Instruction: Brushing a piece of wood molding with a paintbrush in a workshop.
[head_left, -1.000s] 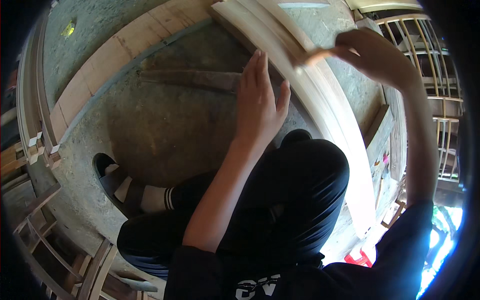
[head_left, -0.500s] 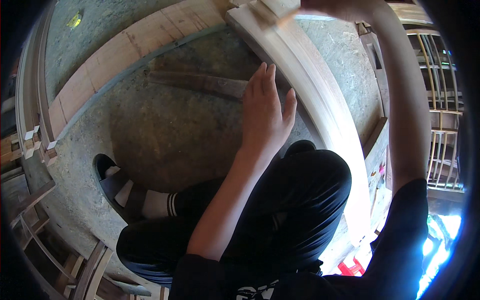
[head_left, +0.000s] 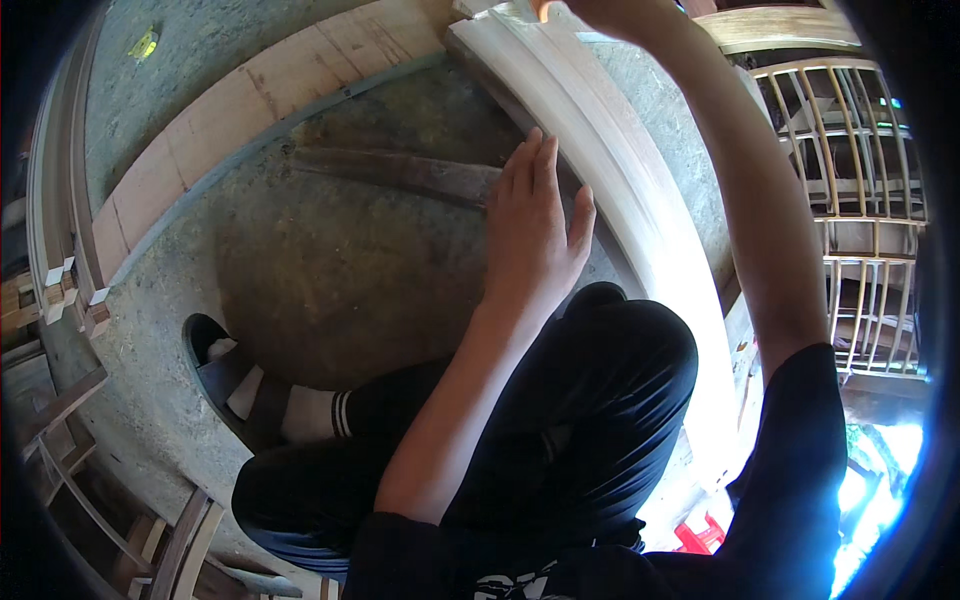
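Observation:
A long, pale wooden board [head_left: 630, 180] with moulded grooves runs from the top centre down along my right side, its lower part bleached by glare. Against its left edge rests my left hand [head_left: 538, 215], fingers stretched, thumb apart, nothing held. My right hand [head_left: 610, 14] is at the board's far end, cut by the upper picture edge. From it a small orange-brown piece sticks out over the wood, too little of it in view to name. Below my left fingertips, a dark wooden strip [head_left: 400, 172] lies on the floor.
A broad curved wooden plank [head_left: 250, 95] arcs across the upper left. Long wooden strips [head_left: 62, 180] stand at the far left, with wooden frame parts [head_left: 75, 440] below. At right is a slatted wooden frame [head_left: 850, 210]; a red plastic object [head_left: 703, 535] sits lower right.
My right hand and forearm have swung left and farther up, toward the board's far end. The left hand has stayed nearly still. The view has shifted slightly.

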